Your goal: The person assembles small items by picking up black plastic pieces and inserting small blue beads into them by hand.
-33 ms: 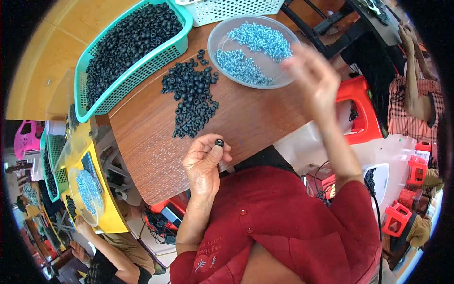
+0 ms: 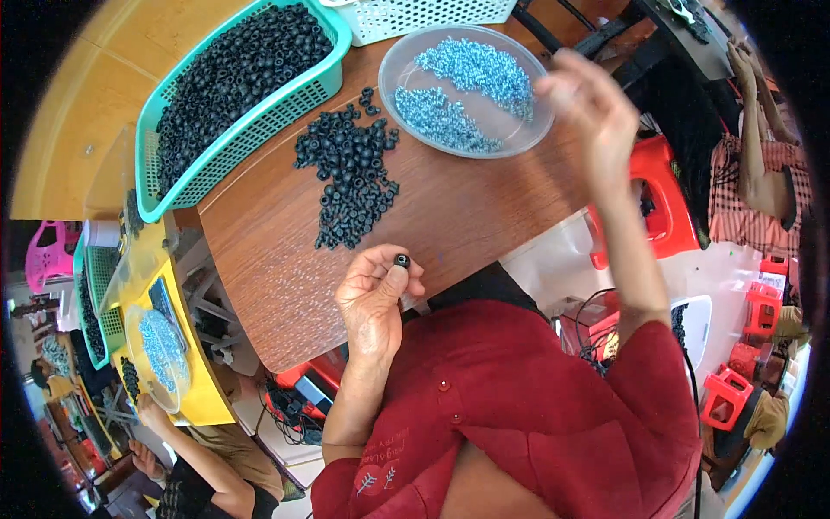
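Note:
In my left hand (image 2: 373, 285), above the table's near edge, a small black cap-like part (image 2: 401, 260) is pinched between thumb and fingers, its round opening upward. Just beyond this hand lies a loose pile of similar black parts (image 2: 350, 169). My right hand (image 2: 601, 112) is smeared by motion beside the right rim of a round translucent tray (image 2: 389, 104). Whether its fingers hold anything does not show. Two heaps of tiny light-blue pieces (image 2: 475, 69) lie in the tray.
A turquoise basket (image 2: 246, 117) full of black parts stands at the far left of the brown table (image 2: 268, 285). Behind the tray is a white perforated basket (image 2: 424, 19). A red stool (image 2: 661, 195) stands at right. At left, another person's arm (image 2: 199, 458) reaches to a yellow table.
My right hand has moved right and slightly away from the translucent tray. The left hand stays in place with its black part.

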A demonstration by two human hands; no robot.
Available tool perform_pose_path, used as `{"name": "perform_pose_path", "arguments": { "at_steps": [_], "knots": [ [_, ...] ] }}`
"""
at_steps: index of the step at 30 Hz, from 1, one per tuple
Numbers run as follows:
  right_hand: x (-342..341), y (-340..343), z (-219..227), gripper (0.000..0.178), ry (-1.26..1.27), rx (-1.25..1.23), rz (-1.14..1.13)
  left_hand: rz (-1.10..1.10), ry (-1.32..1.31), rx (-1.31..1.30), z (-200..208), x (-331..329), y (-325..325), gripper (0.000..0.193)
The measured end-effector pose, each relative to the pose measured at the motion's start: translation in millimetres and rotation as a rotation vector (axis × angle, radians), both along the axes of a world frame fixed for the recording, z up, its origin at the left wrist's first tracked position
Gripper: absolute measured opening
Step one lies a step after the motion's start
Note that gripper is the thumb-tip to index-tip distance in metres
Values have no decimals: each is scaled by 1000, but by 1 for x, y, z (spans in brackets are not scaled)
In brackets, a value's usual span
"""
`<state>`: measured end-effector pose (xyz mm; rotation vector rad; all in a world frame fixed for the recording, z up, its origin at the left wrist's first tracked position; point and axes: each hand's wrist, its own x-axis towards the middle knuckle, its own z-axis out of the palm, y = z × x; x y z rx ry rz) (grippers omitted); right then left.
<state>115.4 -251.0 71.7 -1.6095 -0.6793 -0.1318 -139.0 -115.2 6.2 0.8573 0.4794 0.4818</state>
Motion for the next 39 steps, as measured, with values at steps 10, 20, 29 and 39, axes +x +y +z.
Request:
{"name": "perform_pose_path", "arguments": {
  "at_steps": [10,20,29,39],
  "knots": [
    [-64,51,-13,28,-624,-347,361,-102,34,-99,1,-10,2,23],
    [-88,83,-56,40,-605,-579,202,-164,0,-141,-4,-13,5,21],
    [-94,81,-75,25,-530,-611,165,-169,-48,-163,-7,-22,9,22],
    [-94,80,-78,20,-555,-661,181,-148,-44,-149,-9,-24,9,29]
  ]
}}
